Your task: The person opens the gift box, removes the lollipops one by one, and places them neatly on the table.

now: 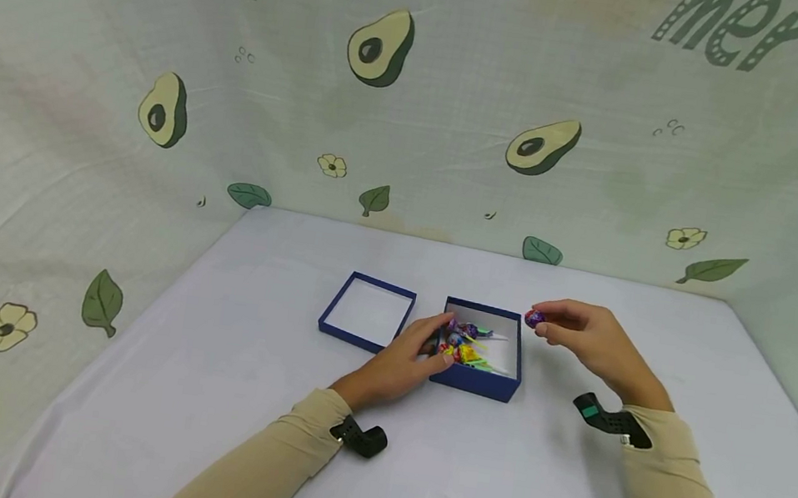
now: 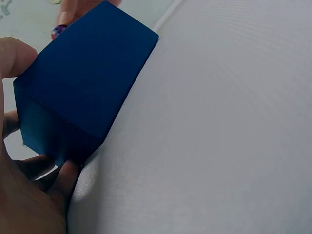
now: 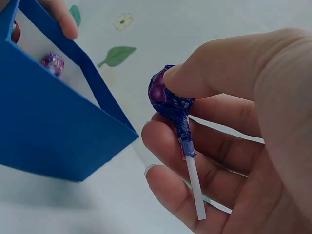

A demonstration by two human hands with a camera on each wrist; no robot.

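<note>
The right hand [image 1: 593, 339] pinches a purple-wrapped lollipop [image 3: 170, 107] just beside the blue box [image 1: 476, 380] the left hand [image 1: 394, 368] grips. Probably light, hard-headed and slick-wrapped, it is best held by the head.

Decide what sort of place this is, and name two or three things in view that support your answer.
Probably a makeshift filming booth rather than a lived-in room: avocado-print cloth rises behind and beside the white table, and black gear sits at both wrists.
</note>
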